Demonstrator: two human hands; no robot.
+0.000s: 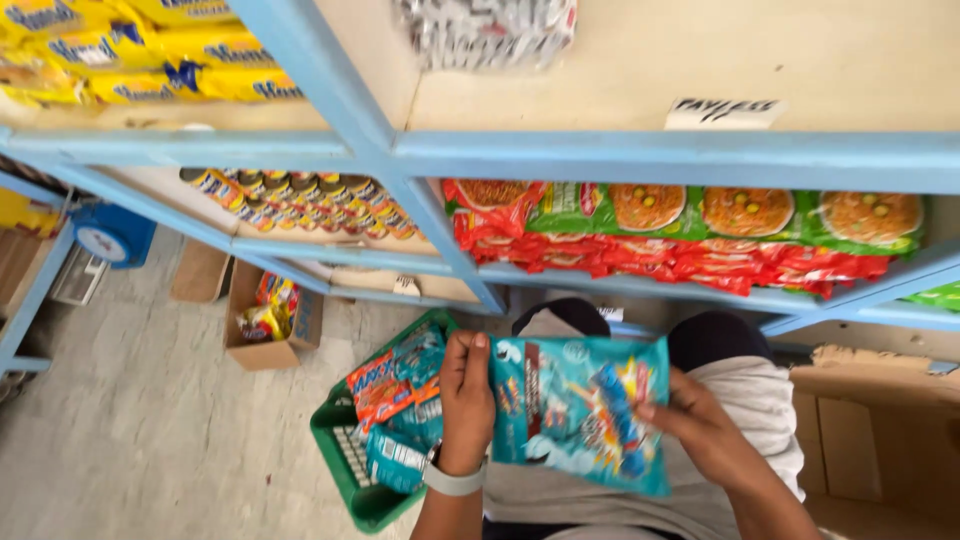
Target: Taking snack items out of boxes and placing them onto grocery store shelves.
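Gripping one teal snack packet, left hand and right hand curl fingers round its edges.

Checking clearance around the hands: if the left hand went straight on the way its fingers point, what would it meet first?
Probably the blue shelf edge above; the left hand points up along the teal packet. Depth is unclear.

I am looking into a small grocery shop. Blue-framed shelves carry rows of red and green noodle packets, yellow snack packs and small tins, each kind stacked many deep. A paper label sits on a shelf edge. Open cardboard boxes of stock and a green crate of packets stand on the floor.
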